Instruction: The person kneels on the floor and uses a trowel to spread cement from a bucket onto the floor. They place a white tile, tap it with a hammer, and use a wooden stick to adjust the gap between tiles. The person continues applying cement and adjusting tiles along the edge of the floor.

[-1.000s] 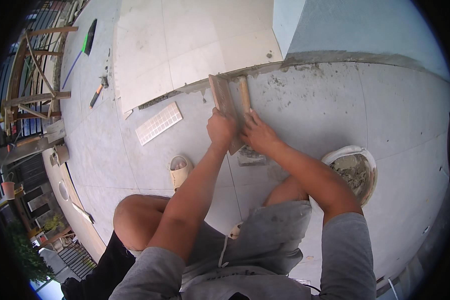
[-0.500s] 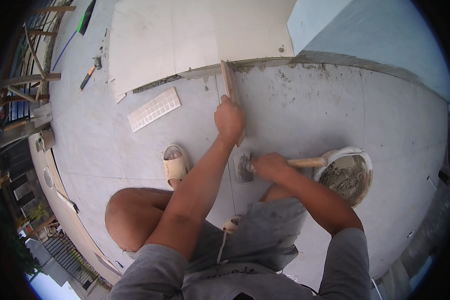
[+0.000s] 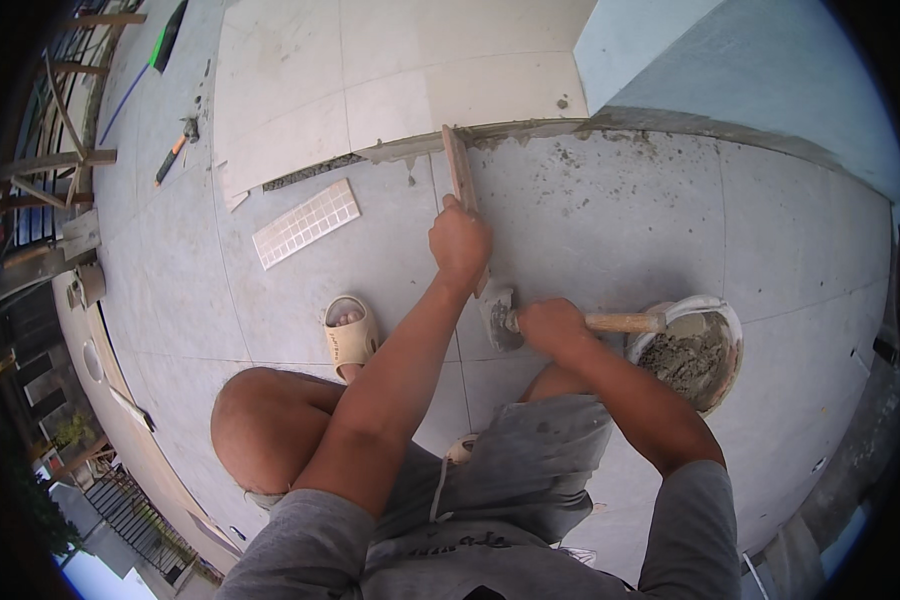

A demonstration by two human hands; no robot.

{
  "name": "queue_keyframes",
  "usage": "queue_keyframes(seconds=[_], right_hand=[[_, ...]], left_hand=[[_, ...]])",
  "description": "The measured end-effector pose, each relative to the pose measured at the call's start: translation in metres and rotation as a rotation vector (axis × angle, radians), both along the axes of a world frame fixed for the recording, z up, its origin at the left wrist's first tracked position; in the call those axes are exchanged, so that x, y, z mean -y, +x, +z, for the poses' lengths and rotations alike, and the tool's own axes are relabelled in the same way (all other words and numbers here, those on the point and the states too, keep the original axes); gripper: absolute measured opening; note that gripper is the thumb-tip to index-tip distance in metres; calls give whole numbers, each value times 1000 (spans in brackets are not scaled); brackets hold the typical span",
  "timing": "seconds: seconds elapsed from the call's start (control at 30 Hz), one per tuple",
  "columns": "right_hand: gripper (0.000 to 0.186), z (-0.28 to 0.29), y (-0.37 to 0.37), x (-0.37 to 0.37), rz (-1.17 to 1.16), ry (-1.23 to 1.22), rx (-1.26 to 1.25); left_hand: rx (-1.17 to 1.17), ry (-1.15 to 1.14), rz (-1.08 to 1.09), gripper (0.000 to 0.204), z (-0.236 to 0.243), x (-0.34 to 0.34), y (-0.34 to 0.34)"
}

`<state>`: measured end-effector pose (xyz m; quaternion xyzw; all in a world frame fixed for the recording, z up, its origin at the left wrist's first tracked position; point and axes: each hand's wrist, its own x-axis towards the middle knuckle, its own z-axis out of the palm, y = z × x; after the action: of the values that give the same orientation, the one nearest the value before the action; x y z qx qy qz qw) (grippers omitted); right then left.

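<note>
Two fists clenched: left hand grips tile strip (upright), right hand trowel.

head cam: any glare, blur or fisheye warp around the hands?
Head view: soft even daylight, no glare; left hand on the narrow brown tile strip and right hand on the wooden-handled trowel are sharp; floor joints bow toward the rim; black vignette at corners.

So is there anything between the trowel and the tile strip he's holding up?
Nothing visible. The trowel in the right hand sits just below the left hand holding the narrow tile strip; only bare floor lies between.
</note>
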<state>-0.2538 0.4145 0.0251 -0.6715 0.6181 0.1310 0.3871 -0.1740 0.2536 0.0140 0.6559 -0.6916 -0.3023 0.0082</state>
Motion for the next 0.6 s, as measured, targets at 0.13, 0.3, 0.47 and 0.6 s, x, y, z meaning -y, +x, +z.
queue_keyframes(seconds=[0.13,0.3,0.47,0.6], right_hand=[[17,11,13,-7,102,47,96],[19,17,-5,3,-58,38,78],[15,19,-4,-7,135,155,75],[15,22,-21,11,-4,117,-25]], left_hand=[[6,-8,-4,26,-3,0,2],[23,-3,2,25,-4,-3,-1],[21,7,13,24,-1,-3,-9],[-82,63,52,20,8,2,-7]])
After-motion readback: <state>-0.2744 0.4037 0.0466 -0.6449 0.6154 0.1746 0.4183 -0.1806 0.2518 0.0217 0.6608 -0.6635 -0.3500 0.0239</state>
